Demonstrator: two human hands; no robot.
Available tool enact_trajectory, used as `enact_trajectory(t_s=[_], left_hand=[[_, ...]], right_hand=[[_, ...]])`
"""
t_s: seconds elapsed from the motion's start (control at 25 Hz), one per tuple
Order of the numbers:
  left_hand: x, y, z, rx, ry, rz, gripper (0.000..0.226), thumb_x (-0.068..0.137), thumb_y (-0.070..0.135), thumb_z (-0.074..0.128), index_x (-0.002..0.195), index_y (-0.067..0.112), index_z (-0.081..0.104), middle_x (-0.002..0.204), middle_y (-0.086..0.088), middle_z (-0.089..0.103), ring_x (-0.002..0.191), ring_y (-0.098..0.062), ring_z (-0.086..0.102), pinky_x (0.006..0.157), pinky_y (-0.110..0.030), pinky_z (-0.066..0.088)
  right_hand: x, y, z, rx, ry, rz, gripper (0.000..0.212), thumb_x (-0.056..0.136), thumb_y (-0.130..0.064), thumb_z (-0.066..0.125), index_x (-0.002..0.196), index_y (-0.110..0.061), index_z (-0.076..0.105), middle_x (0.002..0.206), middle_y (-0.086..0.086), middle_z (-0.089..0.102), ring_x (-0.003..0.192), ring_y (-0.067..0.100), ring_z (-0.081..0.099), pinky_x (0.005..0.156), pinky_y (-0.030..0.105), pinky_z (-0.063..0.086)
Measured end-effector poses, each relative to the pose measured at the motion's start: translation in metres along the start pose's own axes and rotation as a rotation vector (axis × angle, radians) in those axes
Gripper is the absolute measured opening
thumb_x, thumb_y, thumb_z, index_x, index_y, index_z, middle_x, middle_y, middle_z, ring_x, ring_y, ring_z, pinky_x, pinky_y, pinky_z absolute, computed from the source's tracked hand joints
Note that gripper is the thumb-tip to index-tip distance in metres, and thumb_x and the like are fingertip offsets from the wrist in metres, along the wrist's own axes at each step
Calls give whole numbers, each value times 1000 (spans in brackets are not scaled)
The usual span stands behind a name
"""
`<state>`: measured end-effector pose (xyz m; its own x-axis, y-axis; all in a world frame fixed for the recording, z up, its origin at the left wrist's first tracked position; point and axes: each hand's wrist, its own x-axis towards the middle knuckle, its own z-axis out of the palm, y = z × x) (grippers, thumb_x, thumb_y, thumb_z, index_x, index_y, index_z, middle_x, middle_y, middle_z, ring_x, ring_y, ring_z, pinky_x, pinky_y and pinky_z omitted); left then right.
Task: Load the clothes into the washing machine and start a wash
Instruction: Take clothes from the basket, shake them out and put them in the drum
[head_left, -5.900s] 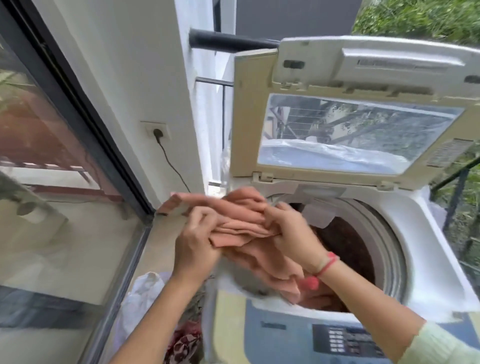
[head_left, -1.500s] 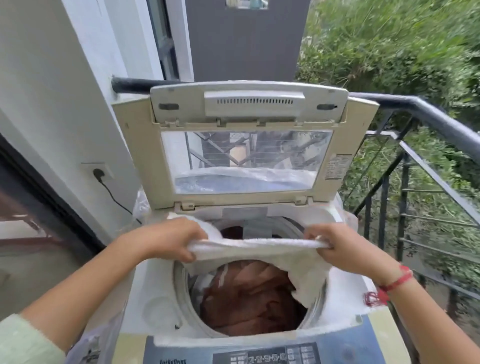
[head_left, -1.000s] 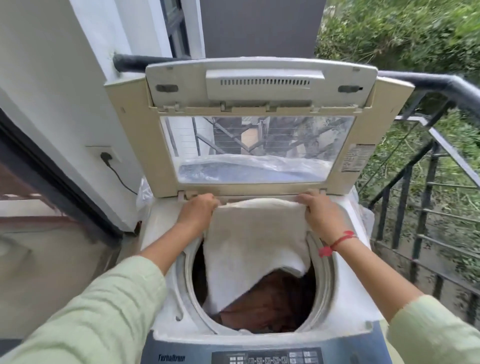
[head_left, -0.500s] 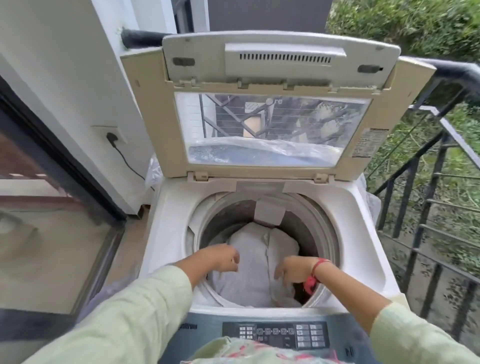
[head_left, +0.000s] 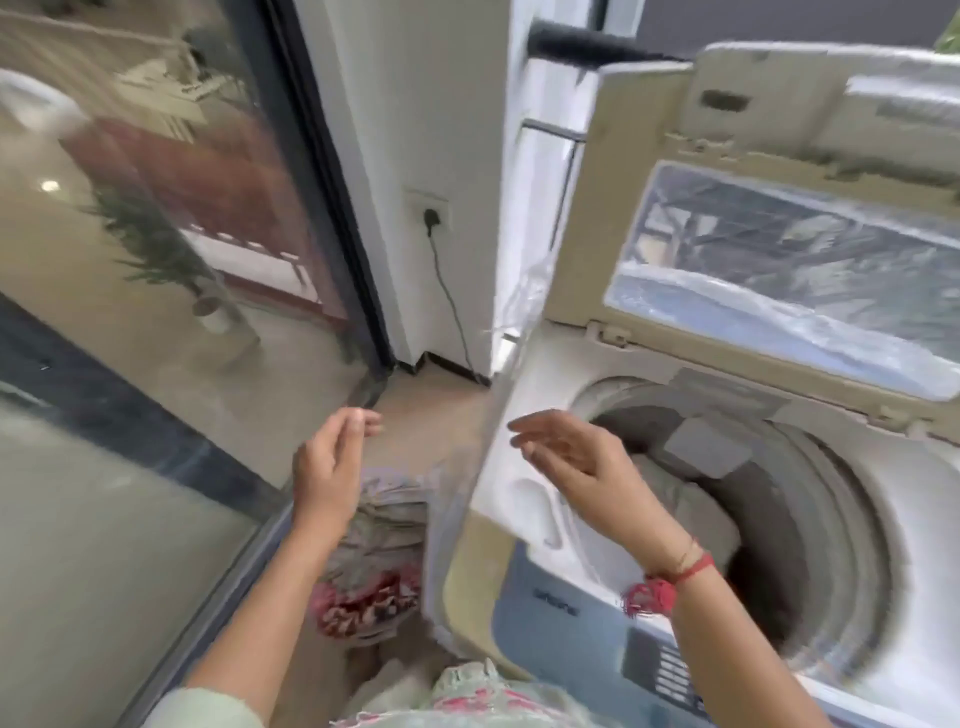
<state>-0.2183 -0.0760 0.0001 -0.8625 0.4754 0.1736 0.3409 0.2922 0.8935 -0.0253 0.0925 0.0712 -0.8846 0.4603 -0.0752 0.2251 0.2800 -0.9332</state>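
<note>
1. Progress: the loading is partly done. Your machine (head_left: 498, 499) stands with its lid (head_left: 587, 208) raised, and a pale cloth (head_left: 691, 504) lies inside the drum (head_left: 810, 545), on its left side.
2. More clothes wait outside. A pile (head_left: 379, 530) lies on the floor just beside the left side of the machine, so I judge that the loading is not finished.
3. Your left hand (head_left: 327, 467) hovers above the pile with loose, slightly bent fingers, and it holds nothing. Your right hand (head_left: 576, 462) is over the left front part of the machine top, fingers stretched toward the left, and it is empty too.
4. What is left, as I judge it: you take the pile, put it in the drum, lower the lid, and press the buttons on the panel (head_left: 670, 670). The panel is blurred, so I cannot tell if it is switched on. The plug (head_left: 430, 218) sits in the wall socket, so power seems ready.
5. Counts:
   - one machine, with one lid, one drum and one panel;
   - one pale cloth visible in the drum; what is under it is hidden;
   - one pile on the floor, showing at least two fabrics, a pale one on top and a red patterned one below; the number of pieces I cannot tell;
   - one plug;
   - two hands, both empty.
</note>
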Motion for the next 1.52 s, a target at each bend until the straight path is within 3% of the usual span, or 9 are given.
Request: enact_trajectory(t_s=[0.2,0.28,0.36,0.52,0.64,0.76,1.0,1.2,1.52], left_hand=[[-25,-239,-94,211,-273,-528,25,81,62,48,76,44,65,72,-4,68,74,-24,66,76,-41,53],[-41,-303,-110,324,-462,-636,12,83,44,56,74,50,62,67,-1,64,70,-22,62,70,-38,50],[-36,-300,-125,385,-623,-707,21,91,25,56,72,34,61,69,-1,64,70,-23,60,61,-30,39],[-14,-347,-123,466,-818,-789,8,92,24,52,87,28,57,102,-5,69,85,-21,62,67,-26,41],[-6,-409,-100,593,-918,-688,20,91,27,50,107,20,60,115,-7,64,102,-26,61,81,-31,46],[-10,-456,-71,742,-1014,-508,30,90,28,49,116,14,52,120,-13,55,113,-31,53,87,-38,45],[-27,-522,-20,754,-963,-373,49,90,26,50,136,13,38,134,-10,40,129,-28,35,104,-39,33],[-37,-521,-24,643,-961,-303,51,89,22,54,136,11,40,133,-10,42,128,-29,36,105,-41,34],[17,-444,-51,547,-830,-420,44,89,23,55,132,18,46,131,-8,44,122,-30,42,98,-41,39]], right_hand=[[75,2,136,18,-442,183,18,93,-8,56,109,-11,62,94,-5,66,81,-3,61,78,13,48],[109,31,192,-6,-444,308,17,91,-4,56,101,-17,61,82,-8,61,69,-6,57,73,14,46],[145,76,250,-74,-458,498,20,90,4,52,101,-11,59,78,0,57,62,-6,56,65,13,44],[189,180,332,-421,-534,780,32,95,-13,48,122,-1,58,124,16,59,116,26,56,93,30,42],[190,257,363,-649,-681,804,33,93,-18,46,119,-6,61,127,15,60,118,30,54,103,36,39],[182,320,378,-749,-537,807,44,83,-27,58,125,-19,55,131,11,54,121,31,50,109,47,32],[223,413,379,-1104,-379,746,104,79,-21,68,149,-27,-10,157,12,-2,140,43,17,108,57,27],[240,421,343,-1157,-264,531,46,90,2,40,134,-12,38,123,23,44,105,44,53,84,46,47],[260,276,353,-1130,-208,346,27,78,-3,52,102,-8,64,107,16,59,97,36,61,83,39,47]])
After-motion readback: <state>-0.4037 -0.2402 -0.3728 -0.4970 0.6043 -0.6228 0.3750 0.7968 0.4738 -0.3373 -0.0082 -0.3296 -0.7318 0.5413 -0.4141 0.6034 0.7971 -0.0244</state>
